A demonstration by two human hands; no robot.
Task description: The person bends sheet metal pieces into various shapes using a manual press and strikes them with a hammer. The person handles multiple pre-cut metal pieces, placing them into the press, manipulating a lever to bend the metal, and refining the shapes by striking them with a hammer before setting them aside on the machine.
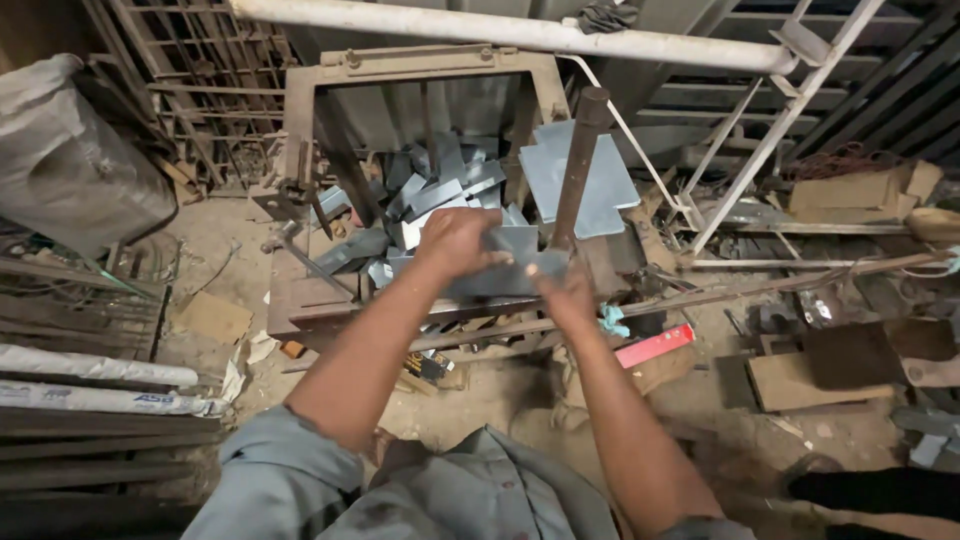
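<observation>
A flat grey metal plate (500,262) is gripped by both hands. The left hand (455,243) is curled over the plate's left end, with the fingers closed on its top edge. The right hand (566,292) is clamped on the plate's right end, lower down. The plate is held flat and a little tilted, just above the front edge of a rusty metal frame (300,130) that serves as a worktop. Just behind the right hand, a rusty lever bar (578,165) is seen sticking up, leaning a bit to the right. Behind the hands, inside the frame, a heap of cut grey metal pieces (435,185) is piled up. A bigger grey sheet (610,180) is laid to the right of the bar. Above it all, a white pipe (500,30) is stretched across. A red flat piece (655,346) is seen on the dusty floor (215,245) near the right arm.
</observation>
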